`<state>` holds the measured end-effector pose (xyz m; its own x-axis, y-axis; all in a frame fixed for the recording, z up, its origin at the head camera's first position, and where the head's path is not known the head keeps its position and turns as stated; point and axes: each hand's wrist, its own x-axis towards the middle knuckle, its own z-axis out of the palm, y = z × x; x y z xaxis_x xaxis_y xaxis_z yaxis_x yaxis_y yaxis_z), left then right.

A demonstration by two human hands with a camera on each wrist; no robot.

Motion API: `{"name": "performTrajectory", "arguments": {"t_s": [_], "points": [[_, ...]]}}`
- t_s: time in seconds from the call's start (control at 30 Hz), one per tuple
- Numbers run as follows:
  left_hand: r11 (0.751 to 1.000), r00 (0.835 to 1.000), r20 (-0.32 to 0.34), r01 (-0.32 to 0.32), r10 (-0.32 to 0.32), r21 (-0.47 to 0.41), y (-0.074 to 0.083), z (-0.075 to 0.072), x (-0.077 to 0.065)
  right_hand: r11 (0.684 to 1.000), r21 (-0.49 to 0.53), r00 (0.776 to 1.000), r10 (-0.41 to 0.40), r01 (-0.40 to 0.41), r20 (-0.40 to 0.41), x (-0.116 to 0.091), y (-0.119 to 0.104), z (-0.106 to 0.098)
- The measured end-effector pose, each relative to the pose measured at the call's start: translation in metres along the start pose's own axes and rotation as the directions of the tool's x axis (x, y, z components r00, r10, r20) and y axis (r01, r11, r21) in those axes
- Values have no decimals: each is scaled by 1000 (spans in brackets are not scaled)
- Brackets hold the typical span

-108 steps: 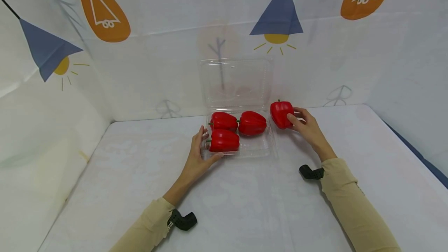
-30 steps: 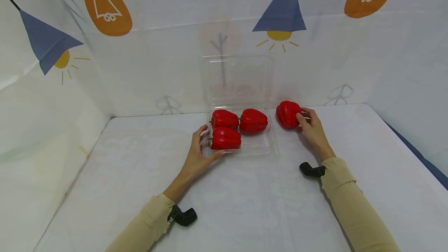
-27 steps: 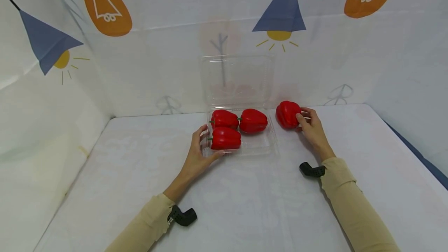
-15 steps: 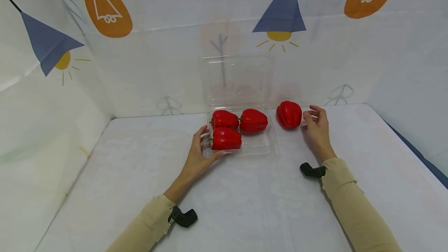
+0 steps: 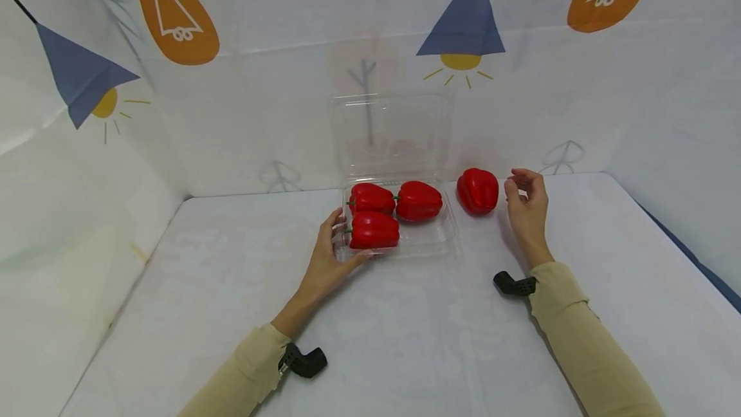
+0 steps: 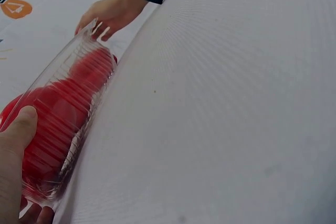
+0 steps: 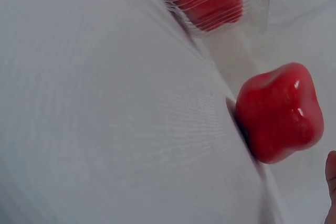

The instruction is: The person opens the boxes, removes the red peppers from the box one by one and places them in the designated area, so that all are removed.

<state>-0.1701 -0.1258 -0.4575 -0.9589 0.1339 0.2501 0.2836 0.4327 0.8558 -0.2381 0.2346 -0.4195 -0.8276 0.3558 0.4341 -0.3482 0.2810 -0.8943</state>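
Note:
A clear plastic clamshell container (image 5: 425,240) stands on the table with its lid (image 5: 393,137) raised at the back. Three red bell peppers lie inside: a front one (image 5: 374,230), a back left one (image 5: 371,199) and a back right one (image 5: 419,201). My left hand (image 5: 327,262) grips the container's front left corner, the thumb (image 6: 23,124) against its wall in the left wrist view. Another bell pepper (image 5: 477,192) sits on the table just right of the container. To the right of that pepper my right hand (image 5: 528,211) is apart from it, fingers loosely curled, holding nothing.
White cloth covers the table (image 5: 393,340). Close behind the raised lid hangs a white printed cloth backdrop (image 5: 260,108), with another white cloth side (image 5: 69,224) at the left. A black wrist device (image 5: 303,360) sits at the left cuff, another (image 5: 514,284) at the right.
My right hand has set the bell pepper down on the table right of the container, let go of it and drawn back to the right. My left hand stays at the container.

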Motion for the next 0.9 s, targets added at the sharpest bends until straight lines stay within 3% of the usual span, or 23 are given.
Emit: {"name": "performTrajectory", "arguments": {"t_s": [0.17,0.47,0.73,0.9], "points": [[1000,1000,-3,-2,2,-12,5,-1,-1,996,-49,997,-69,71,34,-8,-20,5],[1000,1000,2,-15,15,-11,1,-1,-1,988,-141,992,-54,70,115,-13,-35,13],[1000,1000,4,-19,19,-10,1,-1,-1,975,-183,982,-94,123,162,-15,-39,17],[999,1000,-2,-20,20,-49,1,0,0,975,-171,976,-113,146,189,-9,-24,20]]}}
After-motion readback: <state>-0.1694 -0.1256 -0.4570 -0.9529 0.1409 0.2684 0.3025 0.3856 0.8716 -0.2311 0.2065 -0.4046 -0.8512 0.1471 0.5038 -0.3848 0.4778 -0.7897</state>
